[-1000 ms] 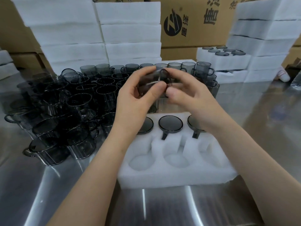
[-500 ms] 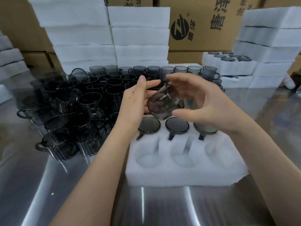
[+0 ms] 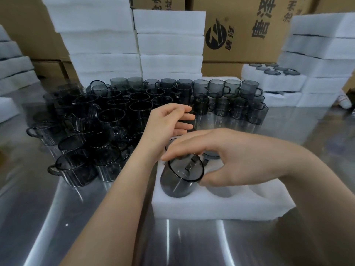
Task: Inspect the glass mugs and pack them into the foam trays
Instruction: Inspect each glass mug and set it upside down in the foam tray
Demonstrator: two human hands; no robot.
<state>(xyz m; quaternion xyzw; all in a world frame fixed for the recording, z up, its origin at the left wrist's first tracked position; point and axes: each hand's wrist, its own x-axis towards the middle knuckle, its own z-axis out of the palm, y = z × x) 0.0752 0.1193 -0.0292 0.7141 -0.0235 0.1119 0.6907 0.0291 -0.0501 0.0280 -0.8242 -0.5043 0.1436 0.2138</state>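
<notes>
Tray [image 3: 211,208] half under mug [image 3: 180,178], right hand [image 3: 230,158]

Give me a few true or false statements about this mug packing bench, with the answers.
1. The right hand holds a glass mug at the front-left pocket of the foam tray. True.
2. The loose mugs are clear, colourless glass. False: they are smoky grey.
3. The table is wooden. False: it is shiny metal.
4. White foam stacks rise behind the loose mugs. True.
</notes>
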